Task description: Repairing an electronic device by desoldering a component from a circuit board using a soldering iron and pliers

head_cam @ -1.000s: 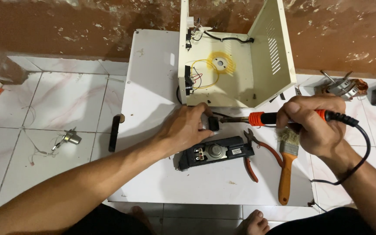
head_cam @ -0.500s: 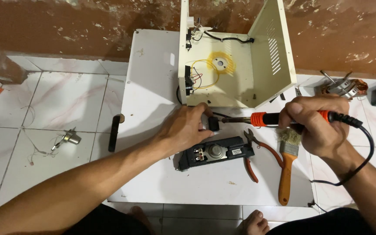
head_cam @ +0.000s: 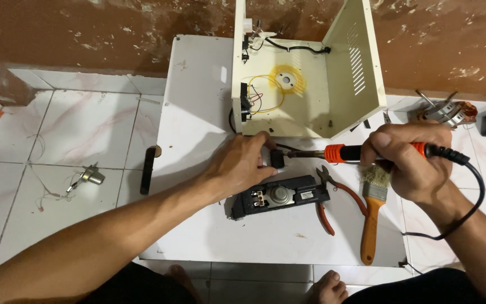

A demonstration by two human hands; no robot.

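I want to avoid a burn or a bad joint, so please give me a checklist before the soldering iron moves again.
1. Right hand grips the soldering iron on its orange handle: ok.
2. Left hand pinches the small black part: ok.
3. Left fingers away from the hot tip: not ok, very close.
4. Tip touching the joint: cannot tell.
5. Iron cord free of the pliers and brush: ok.

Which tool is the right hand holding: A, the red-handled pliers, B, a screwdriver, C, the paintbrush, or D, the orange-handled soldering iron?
D: the right hand grips the soldering iron, while the paintbrush and pliers lie on the white board.
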